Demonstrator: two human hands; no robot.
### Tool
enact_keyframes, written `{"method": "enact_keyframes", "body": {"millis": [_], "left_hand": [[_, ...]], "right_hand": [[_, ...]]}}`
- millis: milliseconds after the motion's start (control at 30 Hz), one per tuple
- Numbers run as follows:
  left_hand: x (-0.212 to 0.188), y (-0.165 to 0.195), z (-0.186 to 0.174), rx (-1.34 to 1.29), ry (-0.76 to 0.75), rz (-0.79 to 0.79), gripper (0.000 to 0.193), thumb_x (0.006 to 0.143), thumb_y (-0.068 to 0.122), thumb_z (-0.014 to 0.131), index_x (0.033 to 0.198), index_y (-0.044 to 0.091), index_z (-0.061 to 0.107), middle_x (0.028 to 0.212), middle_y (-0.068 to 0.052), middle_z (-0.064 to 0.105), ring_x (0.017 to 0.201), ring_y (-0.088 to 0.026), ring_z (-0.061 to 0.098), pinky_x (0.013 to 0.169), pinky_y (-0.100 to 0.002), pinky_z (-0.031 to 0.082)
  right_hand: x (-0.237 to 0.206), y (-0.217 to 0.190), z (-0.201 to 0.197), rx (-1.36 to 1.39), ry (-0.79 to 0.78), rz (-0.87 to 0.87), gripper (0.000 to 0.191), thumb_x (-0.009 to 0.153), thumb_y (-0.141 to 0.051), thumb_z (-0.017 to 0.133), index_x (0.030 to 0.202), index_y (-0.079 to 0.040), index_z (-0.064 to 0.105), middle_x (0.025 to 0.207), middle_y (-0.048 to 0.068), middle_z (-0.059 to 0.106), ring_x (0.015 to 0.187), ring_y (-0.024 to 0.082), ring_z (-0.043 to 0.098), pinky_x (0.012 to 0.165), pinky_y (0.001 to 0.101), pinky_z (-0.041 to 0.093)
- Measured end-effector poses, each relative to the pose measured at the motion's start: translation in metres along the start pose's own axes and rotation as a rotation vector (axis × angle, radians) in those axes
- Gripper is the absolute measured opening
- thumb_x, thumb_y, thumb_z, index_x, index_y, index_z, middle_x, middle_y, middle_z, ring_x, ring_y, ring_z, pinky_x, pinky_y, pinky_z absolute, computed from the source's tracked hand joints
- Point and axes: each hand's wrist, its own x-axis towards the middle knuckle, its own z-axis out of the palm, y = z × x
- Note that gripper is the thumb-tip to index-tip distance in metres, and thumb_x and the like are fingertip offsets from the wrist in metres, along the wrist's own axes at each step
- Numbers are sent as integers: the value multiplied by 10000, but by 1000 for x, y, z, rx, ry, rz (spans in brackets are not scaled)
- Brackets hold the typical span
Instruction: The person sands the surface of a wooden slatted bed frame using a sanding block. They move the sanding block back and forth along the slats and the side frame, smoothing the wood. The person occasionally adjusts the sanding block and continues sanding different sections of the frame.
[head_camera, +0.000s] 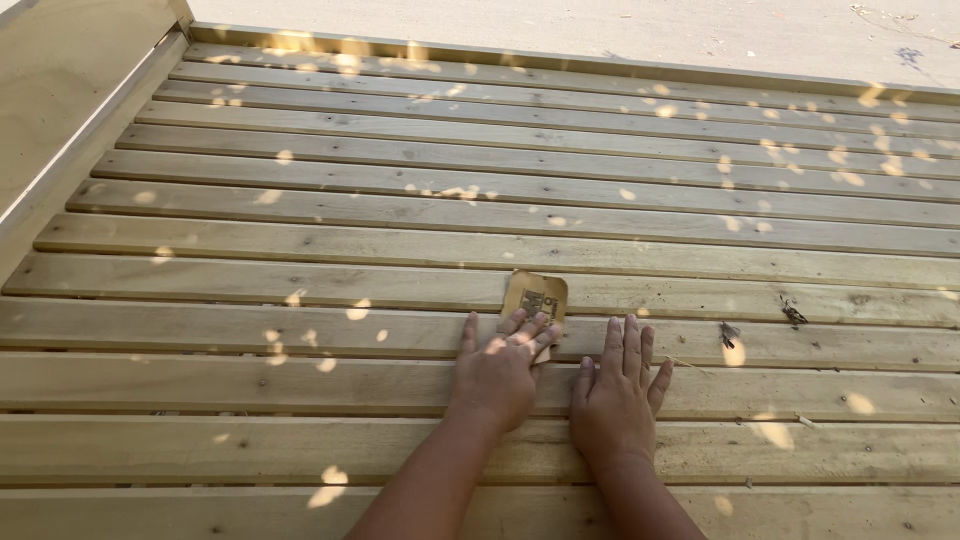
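A small tan sheet of sandpaper (534, 297), roughly rectangular with dark printing on its upturned back, lies on a wooden slat near the middle of the view, its far edge curling slightly. The left hand (497, 368) lies palm down with fingers spread, its fingertips pressing on the near part of the sheet, flat against it rather than closed around it. Just beside it, the right hand (616, 392) rests flat on the bare wood, fingers extended and slightly apart, holding nothing and not touching the sheet.

Both hands lie on a slatted wooden platform (300, 240) of pale planks with narrow dark gaps between them, dappled with spots of sunlight. A few bits of dry leaf debris (728, 333) lie on the slats to the right. A raised wooden side board (60, 90) borders the left, and sandy ground (600, 25) lies beyond the far edge.
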Motion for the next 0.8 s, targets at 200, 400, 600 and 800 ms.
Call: {"method": "enact_keyframes", "body": {"millis": [200,400,600,800], "left_hand": [[-111,-191,-64,180,162,-528,485,1035,509,213,1498,571,343,1623,236,317,1495,-66,302,1281,-569,-9],[-117,-149,-40,142,318,-424,438,1068,428,301,1484,474,427,1640,127,324,1539,-121,251,1274,-501,79],[-32,42,31,-6,102,126,494,1002,340,425,1496,350,420,1606,121,357,1509,-107,234,1234,-535,35],[-100,-71,-10,38,74,-221,477,1026,431,376,1489,531,431,1591,253,308,1512,2,198,1267,-535,-6]], "right_hand": [[-6,5,-1,93,71,-46,659,1013,-376,341,1590,-72,249,1680,128,202,1580,259,45,1236,525,-63],[-20,27,-10,59,16,70,632,1001,-360,370,1584,-136,275,1670,74,218,1567,223,62,1229,538,-82],[-38,35,-12,-34,-91,105,601,989,-369,371,1569,-224,314,1665,9,253,1569,191,72,1234,533,-96],[-41,31,-8,-29,-61,60,600,1009,-374,341,1580,-198,293,1660,25,251,1564,200,76,1239,516,-75]]}}
